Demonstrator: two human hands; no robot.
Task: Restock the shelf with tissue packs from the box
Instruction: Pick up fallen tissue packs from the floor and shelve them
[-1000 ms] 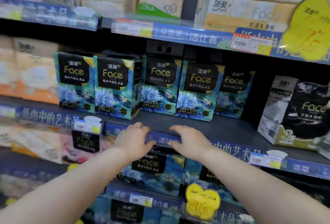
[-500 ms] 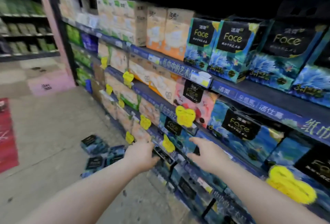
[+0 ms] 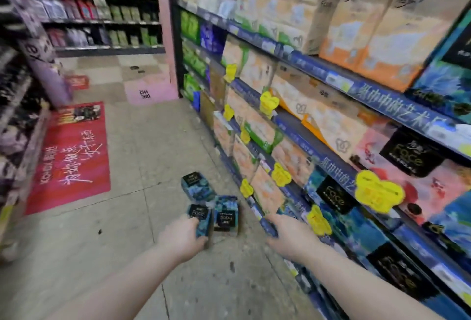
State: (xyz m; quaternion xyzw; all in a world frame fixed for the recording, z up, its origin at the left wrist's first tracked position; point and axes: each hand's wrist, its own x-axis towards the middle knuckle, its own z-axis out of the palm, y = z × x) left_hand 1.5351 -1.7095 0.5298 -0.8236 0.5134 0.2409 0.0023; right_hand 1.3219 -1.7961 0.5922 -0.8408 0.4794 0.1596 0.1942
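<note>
Three blue-and-black "Face" tissue packs lie on the floor by the shelf's foot: one farther off (image 3: 197,186) and two side by side, the left one (image 3: 200,217) and the right one (image 3: 226,214). My left hand (image 3: 181,237) reaches down toward them with fingers loosely curled, and it overlaps the near edge of the left pack in view. That pack looks small and farther away than the hand. My right hand (image 3: 289,233) is stretched out beside the low shelf edge (image 3: 267,225), fingers apart and holding nothing. More Face packs (image 3: 334,197) fill the shelves on the right.
The long shelf unit (image 3: 369,93) runs along the right with orange and green tissue packs and yellow price tags (image 3: 377,189). A red floor mat (image 3: 71,156) lies to the left, beside another display. A pink pillar (image 3: 165,39) stands at the aisle's end.
The view has swung left and down, from the Face shelf to the aisle floor. Both hands came off the shelf edge and now reach low toward the packs on the floor.
</note>
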